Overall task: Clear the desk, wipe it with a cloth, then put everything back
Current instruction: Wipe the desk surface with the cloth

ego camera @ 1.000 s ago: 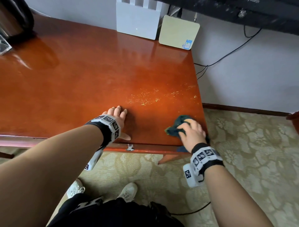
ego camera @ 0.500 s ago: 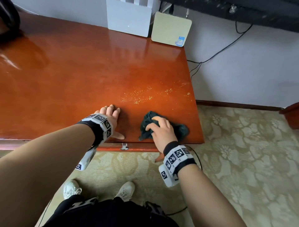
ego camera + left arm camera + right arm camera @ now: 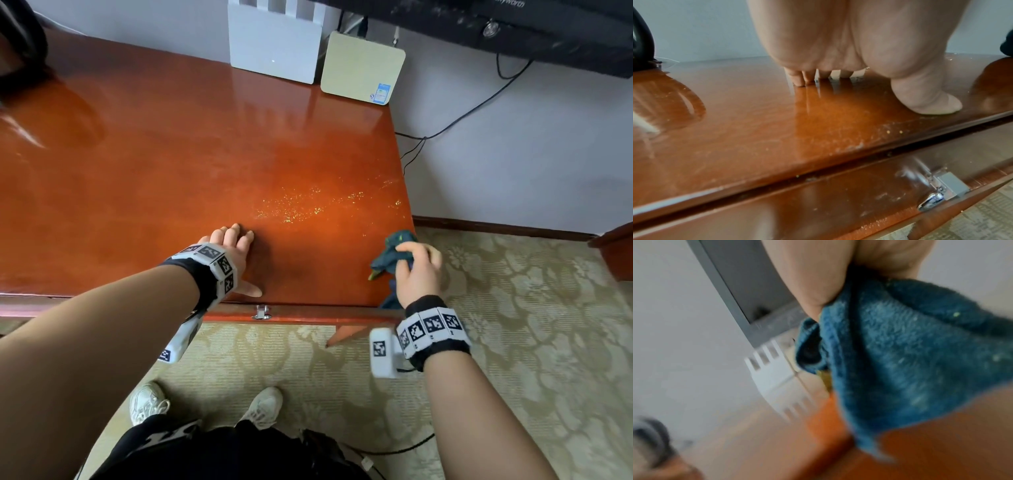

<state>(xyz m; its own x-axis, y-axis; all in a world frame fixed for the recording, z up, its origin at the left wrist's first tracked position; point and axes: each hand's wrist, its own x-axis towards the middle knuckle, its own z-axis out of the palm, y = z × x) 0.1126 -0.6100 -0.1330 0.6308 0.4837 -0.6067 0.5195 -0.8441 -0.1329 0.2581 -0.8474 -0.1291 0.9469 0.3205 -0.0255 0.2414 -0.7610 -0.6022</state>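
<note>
Surface (image 3: 171, 164): mostly cleared; wiping under way, judged unfinished.
Specks (image 3: 294, 205): unwiped, mid-surface toward its right edge.
Cloth (image 3: 390, 255): bunched at the surface's right front corner, pinched by right hand (image 3: 416, 270).
Left hand (image 3: 233, 253): spread flat, pressing the surface's front edge.
Putting back: pending.

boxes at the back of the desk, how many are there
2. A white box stands against the wall at the desk's back edge; a cream box leans right beside it, by the right corner. Others may be out of frame.
</note>
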